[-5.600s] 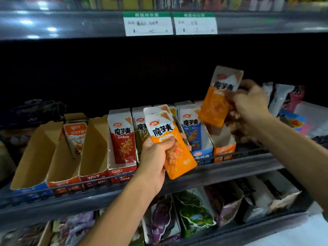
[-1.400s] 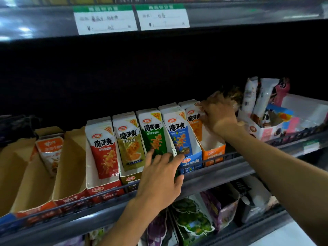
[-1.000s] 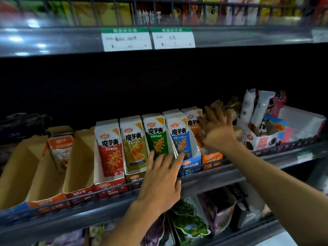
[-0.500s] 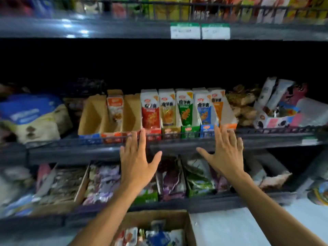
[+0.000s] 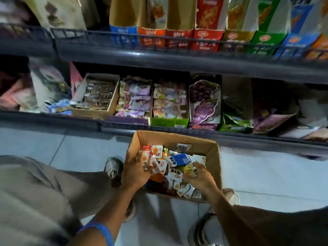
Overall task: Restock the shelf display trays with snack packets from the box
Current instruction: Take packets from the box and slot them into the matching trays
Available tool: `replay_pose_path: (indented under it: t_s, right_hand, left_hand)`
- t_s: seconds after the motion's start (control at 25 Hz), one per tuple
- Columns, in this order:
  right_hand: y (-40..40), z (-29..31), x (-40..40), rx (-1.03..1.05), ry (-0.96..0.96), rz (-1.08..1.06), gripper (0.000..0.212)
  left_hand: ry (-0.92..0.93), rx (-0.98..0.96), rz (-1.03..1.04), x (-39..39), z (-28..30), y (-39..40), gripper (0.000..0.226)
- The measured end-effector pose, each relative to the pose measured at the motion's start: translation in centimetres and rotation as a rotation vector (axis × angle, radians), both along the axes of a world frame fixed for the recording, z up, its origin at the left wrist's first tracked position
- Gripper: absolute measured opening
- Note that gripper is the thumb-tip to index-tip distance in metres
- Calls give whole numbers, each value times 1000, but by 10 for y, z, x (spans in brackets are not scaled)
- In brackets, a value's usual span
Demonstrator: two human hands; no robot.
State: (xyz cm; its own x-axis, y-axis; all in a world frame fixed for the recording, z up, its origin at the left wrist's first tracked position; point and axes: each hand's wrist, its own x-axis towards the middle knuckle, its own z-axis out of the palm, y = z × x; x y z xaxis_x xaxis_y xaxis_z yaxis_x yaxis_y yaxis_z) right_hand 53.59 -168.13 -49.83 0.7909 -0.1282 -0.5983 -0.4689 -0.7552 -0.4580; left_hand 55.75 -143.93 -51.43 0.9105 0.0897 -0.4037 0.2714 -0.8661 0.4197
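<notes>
Landmark: cardboard box (image 5: 211, 153), open-topped, standing on the pale tiled floor (image 5: 74, 150) just in front of the bottom shelf. Left of the box: a grey trouser leg (image 5: 35, 192) and one shoe (image 5: 113, 166) close to the box's left wall. Left hand (image 5: 136, 173) reaches over that wall into the box; its fingers (image 5: 147, 164) are curled around a small bunch of white-and-orange snack packets (image 5: 156, 162) at the left side of the heap, grasping them. Box interior: loose mixed snack packets, a blue one (image 5: 181, 158) near the middle. Right hand (image 5: 200, 180) is inside the box at its right side, fingers bent onto a yellowish packet (image 5: 190, 170); whether it is truly gripped or only touched, cannot tell. A second shoe (image 5: 230, 196) lies past the box's near right corner. Behind the box, bottom shelf: open cartons of purple and green packets (image 5: 170, 102). Above the box, on the upper shelf: the row of display trays (image 5: 207, 38), blue, orange, red, olive, green and blue fronts from left to right behind a wire rail, blurred.
</notes>
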Motion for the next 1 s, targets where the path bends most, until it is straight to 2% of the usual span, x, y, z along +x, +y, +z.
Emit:
replay_pose_path:
  t_s: [0.08,0.2,0.28,0.36,0.44,0.56,0.76,0.8,0.92,0.96,1.0]
  right_hand:
    - [10,-22,12,75,70,-21,59]
    - [19,-52,34,24,164,0,47]
    - [15,-72,46,75,238,-181,38]
    - [9,-92,58,241,352,-454,29]
    - [5,-110,66,402,469,-764,36]
    - [4,-126,67,462,437,-1038,47]
    - [9,-132,71,532,351,-1112,49]
    - [10,-141,69,536,334,-1118,55]
    - [-2,-199,53,535,236,-1131,96]
    - [-7,-215,49,537,246,-1159,101]
    - [-7,-206,51,563,281,-1186,98]
  left_hand:
    - [113,-39,20,7,-40,8,92]
    - [267,-128,-37,18,-62,1,65]
    - [289,-135,-77,24,-69,-9,63]
    - [294,-125,-98,28,-88,-15,63]
    - [303,-86,-136,28,-101,-20,65]
    - [273,-51,-160,25,-111,-20,64]
    - [247,-78,-157,27,-116,-14,59]
    - [242,-79,-163,27,-115,-14,58]
    - [238,-80,-159,25,-114,-13,56]
    - [235,-81,-159,25,-113,-13,56]
    - [235,-82,-160,25,-111,-13,56]
